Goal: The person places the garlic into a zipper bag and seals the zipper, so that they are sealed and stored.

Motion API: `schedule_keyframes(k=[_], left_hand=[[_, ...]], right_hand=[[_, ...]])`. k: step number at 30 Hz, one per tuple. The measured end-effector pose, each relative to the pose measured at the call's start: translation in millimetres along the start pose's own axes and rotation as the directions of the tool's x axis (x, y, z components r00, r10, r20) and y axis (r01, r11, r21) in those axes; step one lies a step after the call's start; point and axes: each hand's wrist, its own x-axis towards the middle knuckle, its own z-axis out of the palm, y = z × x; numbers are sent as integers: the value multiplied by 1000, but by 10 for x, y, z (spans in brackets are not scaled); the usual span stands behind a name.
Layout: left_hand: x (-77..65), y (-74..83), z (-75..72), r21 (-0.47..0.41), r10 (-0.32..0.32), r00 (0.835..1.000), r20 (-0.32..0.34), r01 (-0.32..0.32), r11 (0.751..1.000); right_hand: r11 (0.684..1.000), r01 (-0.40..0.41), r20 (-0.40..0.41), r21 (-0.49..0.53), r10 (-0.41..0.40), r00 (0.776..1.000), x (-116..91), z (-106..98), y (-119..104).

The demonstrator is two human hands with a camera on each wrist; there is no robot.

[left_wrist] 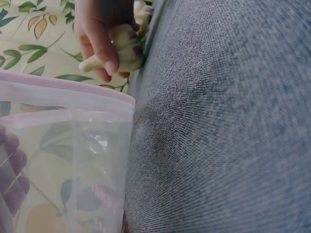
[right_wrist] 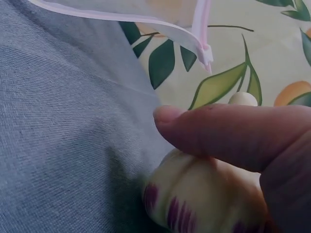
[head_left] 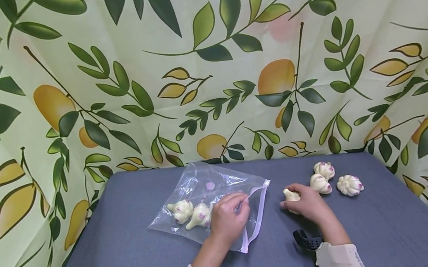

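Observation:
A clear zip bag (head_left: 225, 174) with a pale pink zip strip lies on the table, its mouth facing right. Two garlic bulbs, one at the left (head_left: 182, 211) and one beside it (head_left: 200, 216), show through the plastic. My left hand (head_left: 226, 221) pinches the upper layer of the bag near the mouth, lifting that edge. To the right of the bag, my right hand (head_left: 308, 202) grips another garlic bulb (head_left: 291, 195) between thumb and fingers. That bulb (right_wrist: 204, 199) has purple streaks in the right wrist view, with the thumb lying across it.
Three more garlic bulbs rest right of my right hand: one at the back (head_left: 324, 170), one just before it (head_left: 319, 184), one farther right (head_left: 350, 185). A grey-blue cloth (head_left: 124, 251) covers the table. Behind hangs a leaf-patterned curtain (head_left: 230, 73).

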Motion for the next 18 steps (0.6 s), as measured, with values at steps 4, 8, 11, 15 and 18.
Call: schedule_keyframes(k=[4, 8, 11, 15, 18], left_hand=[[1, -2, 5, -4, 0, 1000, 0, 0, 1000], [2, -8, 11, 0, 1, 1000, 0, -1, 1000], [-1, -15, 17, 13, 8, 1000, 1, -8, 1000], [-5, -15, 12, 17, -12, 1000, 18, 12, 1000], [-4, -5, 2, 7, -43, 998, 41, 43, 999]], right_hand=[[1000, 9, 1, -10, -9, 1000, 5, 5, -4], [1000, 17, -6, 10, -17, 1000, -3, -18, -17], [999, 20, -8, 33, -20, 1000, 1, -37, -28], [999, 19, -3, 41, -19, 1000, 12, -46, -27], [999, 21, 1, 44, -21, 1000, 11, -50, -26]])
